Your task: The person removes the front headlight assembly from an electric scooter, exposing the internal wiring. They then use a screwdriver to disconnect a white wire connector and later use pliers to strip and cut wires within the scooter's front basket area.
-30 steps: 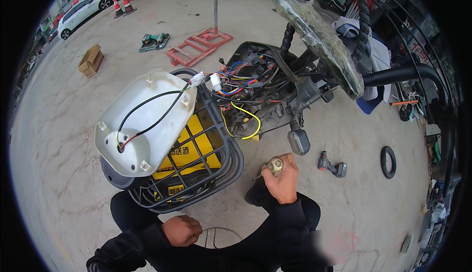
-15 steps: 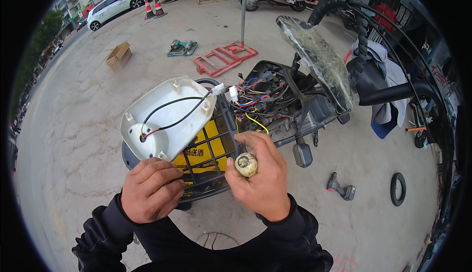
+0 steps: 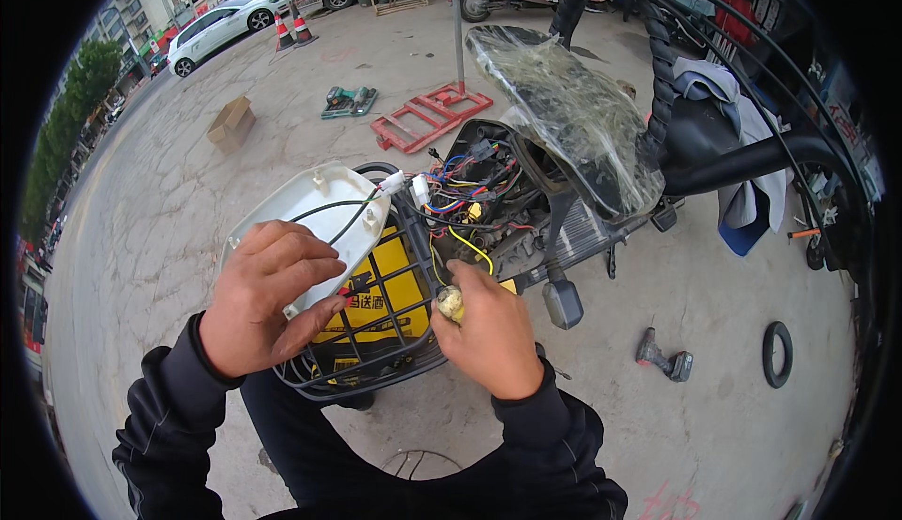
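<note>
My left hand [image 3: 274,294] is over the near edge of a white plastic cover [image 3: 329,196], its thumb and fingers apart and gripping nothing that I can see. The cover lies tilted, inner side up, on a black wire basket [image 3: 418,332] with yellow sheeting [image 3: 376,304] in it. Black leads run from the cover to white connectors [image 3: 420,189]. At the basket's right rim, my right hand [image 3: 489,337] is closed around a screwdriver [image 3: 451,304]; its worn yellow handle end shows, and the shaft is hidden. Beyond lies a bundle of coloured wires [image 3: 470,177] in the vehicle's opened front.
A plastic-wrapped panel [image 3: 573,116] and black handlebar [image 3: 752,177] rise on the right, with a mirror [image 3: 562,304] below. On the ground are a cordless drill [image 3: 665,358], a tyre [image 3: 777,355], a red metal frame [image 3: 427,118], a tool case [image 3: 349,102] and a cardboard box [image 3: 231,125].
My left hand has lifted up and left from the cover's lower edge, and its fingers have spread. My right hand has shifted slightly left and down, tilting the screwdriver. The cover appears more tilted.
</note>
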